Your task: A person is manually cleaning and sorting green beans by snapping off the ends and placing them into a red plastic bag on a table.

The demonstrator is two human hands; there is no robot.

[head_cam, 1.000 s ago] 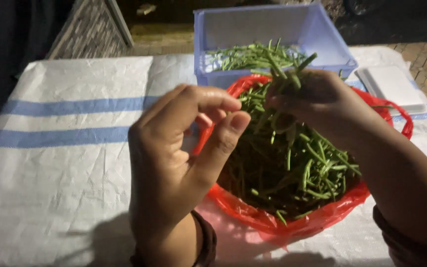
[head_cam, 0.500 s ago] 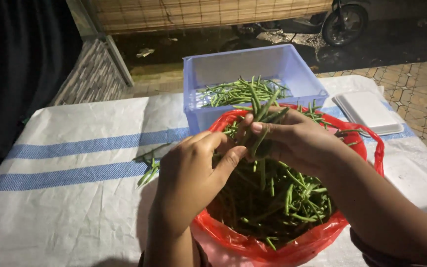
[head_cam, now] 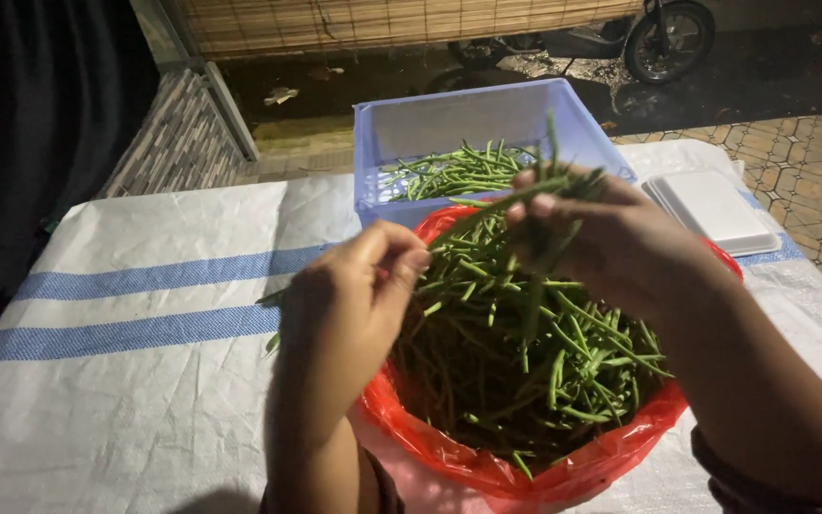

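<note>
Covering the table on the left is a white woven sheet (head_cam: pixel 126 286) with two blue stripes. Moving right, the person's left hand (head_cam: pixel 349 295) is raised, its thumb and fingertips pinched on the end of a long green stem (head_cam: pixel 473 214) that slants up to the right hand. Below and between the hands, a red plastic bag (head_cam: pixel 487 466) sits open, heaped with many green stems. Behind it, a blue plastic crate (head_cam: pixel 468 119) holds a smaller layer of stems, so the sorting looks only partly done, with most left in the bag. The right hand (head_cam: pixel 620 243) is closed around a small bunch of stems (head_cam: pixel 563 186). Farthest right lies a white foam tray (head_cam: pixel 711 209).
</note>
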